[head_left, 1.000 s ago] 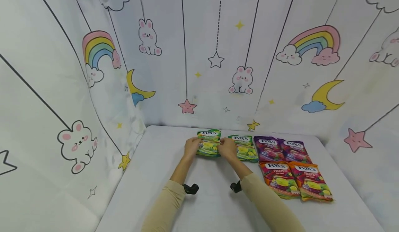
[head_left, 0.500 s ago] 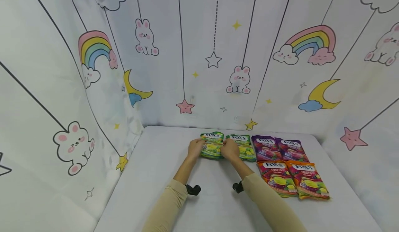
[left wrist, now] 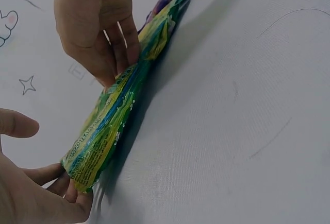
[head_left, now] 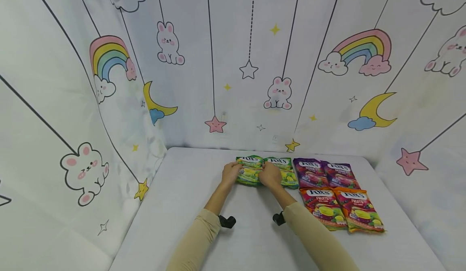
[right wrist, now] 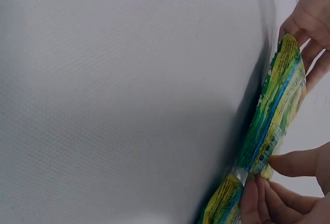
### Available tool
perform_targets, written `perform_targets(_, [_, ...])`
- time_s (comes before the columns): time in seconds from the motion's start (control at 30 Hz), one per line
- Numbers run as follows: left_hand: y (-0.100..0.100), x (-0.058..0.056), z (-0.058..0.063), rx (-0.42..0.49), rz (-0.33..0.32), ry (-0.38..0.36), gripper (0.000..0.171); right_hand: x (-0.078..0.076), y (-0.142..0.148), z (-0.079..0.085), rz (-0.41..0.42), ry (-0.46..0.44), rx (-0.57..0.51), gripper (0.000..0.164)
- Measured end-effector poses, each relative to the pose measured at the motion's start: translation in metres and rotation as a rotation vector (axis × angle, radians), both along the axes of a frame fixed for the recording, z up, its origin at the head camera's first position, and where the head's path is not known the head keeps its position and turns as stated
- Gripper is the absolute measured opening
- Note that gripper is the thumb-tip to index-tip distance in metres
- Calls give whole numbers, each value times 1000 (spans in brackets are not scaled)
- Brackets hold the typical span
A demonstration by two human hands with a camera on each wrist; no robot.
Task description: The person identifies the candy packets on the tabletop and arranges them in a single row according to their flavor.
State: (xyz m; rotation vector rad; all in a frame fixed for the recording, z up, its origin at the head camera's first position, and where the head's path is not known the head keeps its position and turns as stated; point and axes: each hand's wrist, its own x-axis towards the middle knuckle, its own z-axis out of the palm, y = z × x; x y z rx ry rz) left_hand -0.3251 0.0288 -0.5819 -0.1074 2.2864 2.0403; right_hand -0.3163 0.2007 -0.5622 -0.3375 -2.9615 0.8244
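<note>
A green FOX'S candy bag lies between my two hands at the far side of the table. My left hand holds its left edge; in the left wrist view the fingers curl at the bag's end while the thumb stands apart. At the opposite edge my right hand pinches the bag between thumb and fingers. A second green candy bag lies directly to the right, partly hidden by the right hand. Whether the held bag touches the table fully cannot be told.
Two purple candy bags lie right of the green ones. Two orange-red FOX'S bags lie in front of those. The white table ends at a cartoon-printed backdrop behind and at the sides.
Both hands have shifted the held green candy bag slightly right and down, close against the second green bag. The other bags keep their places; the head view has turned slightly.
</note>
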Motion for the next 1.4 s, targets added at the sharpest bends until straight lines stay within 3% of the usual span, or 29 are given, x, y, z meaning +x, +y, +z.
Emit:
perform_targets(0.23, [2,3,3,-6,-11,1,60,-1,3,-2,9,30,45,3])
perform_targets(0.37, [4,4,3,-4,-23,2,60,0,4,-1,6,46,40,4])
perform_targets(0.6, [6,9,1,-3,-42,-3,59,5,8,-3,-1,54,17,44])
perform_targets(0.93, [4,12,-4,-62,-58,9,52,6,10,-5,24,87,6,41])
perform_targets(1.13, [1,14,-7,-106,-60,22,51,7,9,-3,57,94,-50,20])
perform_targets(1.27, [-4,16,-6,-152,-82,45,51,10,11,0,77,96,-56,31])
perform_targets(1.4, [-13,22,0,-258,-95,86,52,19,15,8,79,126,-75,39])
